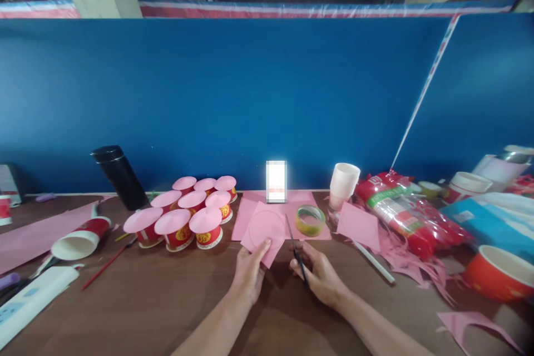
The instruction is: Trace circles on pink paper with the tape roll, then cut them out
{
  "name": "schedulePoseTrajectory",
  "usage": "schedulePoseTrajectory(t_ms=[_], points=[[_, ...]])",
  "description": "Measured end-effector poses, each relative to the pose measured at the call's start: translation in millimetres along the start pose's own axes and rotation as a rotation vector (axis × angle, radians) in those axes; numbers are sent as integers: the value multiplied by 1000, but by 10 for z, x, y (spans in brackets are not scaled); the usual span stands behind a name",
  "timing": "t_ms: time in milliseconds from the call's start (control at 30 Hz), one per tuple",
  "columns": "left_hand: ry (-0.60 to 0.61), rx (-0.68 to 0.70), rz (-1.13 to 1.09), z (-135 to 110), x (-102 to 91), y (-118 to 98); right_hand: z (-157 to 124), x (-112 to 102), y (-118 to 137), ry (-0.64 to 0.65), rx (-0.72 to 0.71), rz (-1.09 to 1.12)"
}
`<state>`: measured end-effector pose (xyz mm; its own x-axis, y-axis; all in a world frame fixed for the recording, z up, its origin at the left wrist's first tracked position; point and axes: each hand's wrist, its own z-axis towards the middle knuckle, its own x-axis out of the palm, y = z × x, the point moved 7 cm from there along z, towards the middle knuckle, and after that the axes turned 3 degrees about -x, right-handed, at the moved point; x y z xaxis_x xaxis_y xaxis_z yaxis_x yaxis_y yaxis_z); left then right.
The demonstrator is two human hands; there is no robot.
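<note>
My left hand [250,272] pinches the lower edge of a pink paper square [266,228] that has a circle drawn on it. In my right hand [317,270] is a pair of dark scissors [297,253], the blades pointing up and away beside the paper's right edge. Whether the blades touch the paper I cannot tell. Under and behind the square lies a larger pink sheet [246,206]. A roll of yellow-green tape [310,222] rests on that sheet, just beyond the scissors.
Left of the paper stand several red paper cups topped with pink discs [206,219]. A black flask [120,178] and a tipped cup [81,239] are farther left. White stacked cups [344,183], pink scraps [417,261], a red plastic package [409,211] and an orange bowl [500,275] lie rightward.
</note>
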<state>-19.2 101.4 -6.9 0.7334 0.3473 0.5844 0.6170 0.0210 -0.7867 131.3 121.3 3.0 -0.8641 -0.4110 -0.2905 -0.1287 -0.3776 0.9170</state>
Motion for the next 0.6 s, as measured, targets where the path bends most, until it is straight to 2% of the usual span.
schedulePoseTrajectory(t_ms=[233,433,600], points=[[-12,18,-1,-24,39,5,0,-8,-10,-8,-3,-97],[-46,-12,37,-54,39,32,4,-4,82,-3,-18,-169],[-24,-14,1,-28,23,37,13,11,85,1,-10,-113]])
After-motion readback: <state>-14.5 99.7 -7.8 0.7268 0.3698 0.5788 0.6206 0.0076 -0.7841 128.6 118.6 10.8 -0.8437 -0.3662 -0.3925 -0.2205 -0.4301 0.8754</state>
